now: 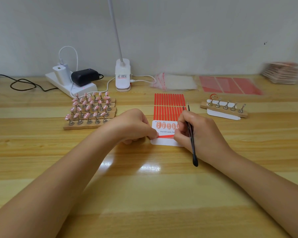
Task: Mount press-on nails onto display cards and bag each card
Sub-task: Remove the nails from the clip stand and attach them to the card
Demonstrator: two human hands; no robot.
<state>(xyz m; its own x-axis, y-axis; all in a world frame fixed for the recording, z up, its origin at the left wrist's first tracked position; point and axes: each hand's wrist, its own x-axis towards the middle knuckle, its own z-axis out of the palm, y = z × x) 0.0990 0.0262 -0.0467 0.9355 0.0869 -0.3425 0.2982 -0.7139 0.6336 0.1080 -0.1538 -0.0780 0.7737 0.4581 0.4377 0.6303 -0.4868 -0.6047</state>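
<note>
We have the display card point(165, 142) flat on the table point(144, 194) between our hands, top row of five nails point(163, 125) already on it. Left hand point(132, 125) pinches the left end of a red adhesive strip point(165, 136) at the card's left edge; right hand point(199, 134) pinches the right end, with the tweezers point(191, 134) tucked in the same grip, tips pointing away. The strip looks slightly slanted across the card, so the main risk is that it sticks crooked and the second nail row follows the skew. If it grabs early, lifting it could tear the card face. The tweezers could slip out or nudge the mounted nails. Remaining nails sit on the stands point(90, 110) to the left, bags point(175, 82) at the back.
</note>
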